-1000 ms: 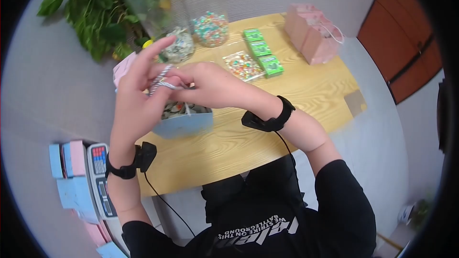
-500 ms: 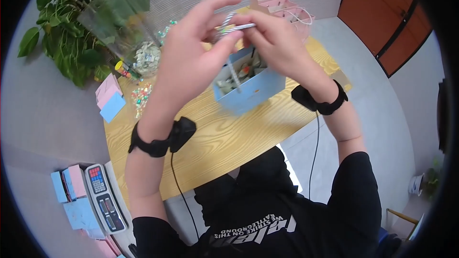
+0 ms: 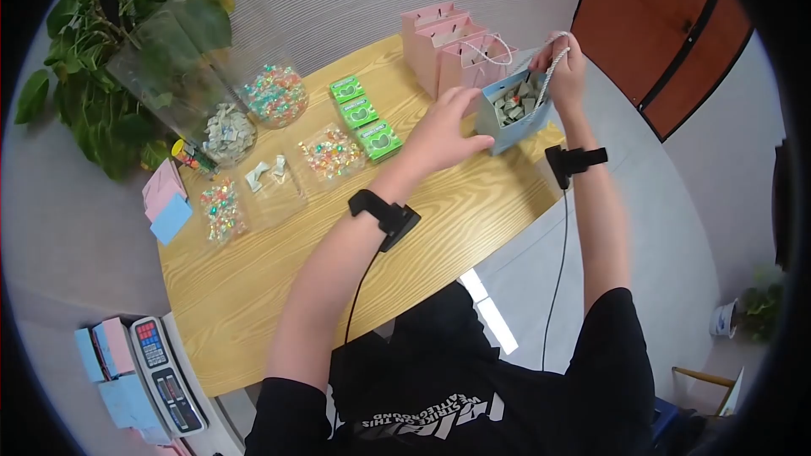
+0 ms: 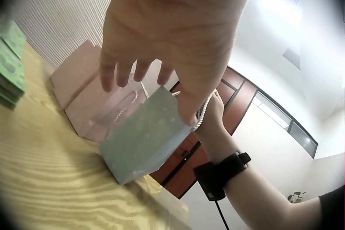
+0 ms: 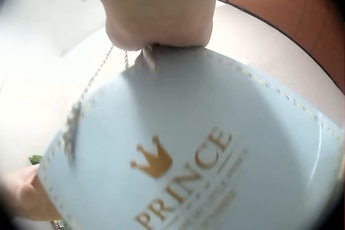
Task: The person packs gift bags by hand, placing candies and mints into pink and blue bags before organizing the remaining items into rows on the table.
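In the head view a light blue paper bag (image 3: 509,124) with small wrapped pieces inside is at the table's right end, beside pink bags (image 3: 448,46). The right hand (image 3: 568,63) grips its white rope handles (image 3: 555,76) at the top. Left of the bag, the left hand (image 3: 442,131) is spread, fingers near the bag's side; whether they touch it cannot be told. The left wrist view has the left hand (image 4: 170,36) above the blue bag (image 4: 145,135). Gold "PRINCE" lettering and a crown mark the blue bag (image 5: 183,160) in the right wrist view, under the right hand (image 5: 159,11).
Green boxes (image 3: 378,140), a candy packet (image 3: 332,152), another candy packet (image 3: 223,209) and a packet of white pieces (image 3: 269,176) lie on the wooden table (image 3: 338,245). Clear containers of candy (image 3: 276,95) and wrapped pieces (image 3: 229,132) stand behind. A scale (image 3: 173,384) is at lower left.
The blue bag has moved right, to beside the pink bags. The hands have parted: the right hand now holds the rope handles, while the left hand has let go of the rope and spread its fingers.
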A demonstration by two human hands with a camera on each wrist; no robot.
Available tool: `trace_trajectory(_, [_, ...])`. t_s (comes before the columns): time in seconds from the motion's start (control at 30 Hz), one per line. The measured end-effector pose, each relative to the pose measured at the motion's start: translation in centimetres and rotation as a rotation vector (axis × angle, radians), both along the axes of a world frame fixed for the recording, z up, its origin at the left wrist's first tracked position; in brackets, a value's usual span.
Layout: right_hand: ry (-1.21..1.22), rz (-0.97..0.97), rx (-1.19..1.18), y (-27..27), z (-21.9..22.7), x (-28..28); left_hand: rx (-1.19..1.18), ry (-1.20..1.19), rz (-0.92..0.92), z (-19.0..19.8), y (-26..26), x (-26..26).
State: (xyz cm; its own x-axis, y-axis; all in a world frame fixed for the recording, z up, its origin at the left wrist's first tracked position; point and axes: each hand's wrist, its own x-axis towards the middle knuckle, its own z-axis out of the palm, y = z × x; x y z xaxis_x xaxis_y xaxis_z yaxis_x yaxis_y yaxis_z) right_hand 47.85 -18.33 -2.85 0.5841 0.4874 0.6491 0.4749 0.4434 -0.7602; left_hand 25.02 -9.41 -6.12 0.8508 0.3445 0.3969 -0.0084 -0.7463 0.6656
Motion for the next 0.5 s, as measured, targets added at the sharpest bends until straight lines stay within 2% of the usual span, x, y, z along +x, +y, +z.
trace_trajectory(0.03, [0.044,-0.033,0.074,0.6,-1.0,1.1,-0.002,-0.010,-0.001,-0.3,-0.3,0.7])
trace_trajectory(0.1, [0.036,-0.071,0.065,1.1,-2.1,2.3,0.036,-0.093,0.120,-0.4,-1.0,1.5])
trace_trajectory(0.13, [-0.054,-0.203,-0.042,1.1,-2.4,2.2,0.033,-0.100,0.121,0.1,-1.5,1.6])
trace_trajectory(0.17, [-0.142,-0.333,-0.149,1.2,-2.7,2.1,0.104,0.006,0.140,0.9,-2.1,1.6])
trace_trajectory(0.2, [-0.092,-0.270,-0.113,1.8,-3.6,2.8,0.174,0.113,0.160,1.4,-2.4,1.7])
trace_trajectory(0.23, [-0.097,-0.266,-0.114,2.1,-3.6,2.7,0.172,0.109,0.165,1.0,-2.4,2.2])
trace_trajectory(0.3, [0.107,-0.119,0.038,2.7,-3.6,2.3,0.220,0.099,0.163,-0.1,-2.1,3.1])
trace_trajectory(0.4, [0.198,-0.070,0.140,4.0,-3.6,1.5,0.323,0.030,0.196,-0.8,-1.4,3.8])
trace_trajectory(0.5, [0.181,-0.107,0.160,5.0,-3.8,1.2,0.293,-0.011,0.233,-0.8,-0.6,3.6])
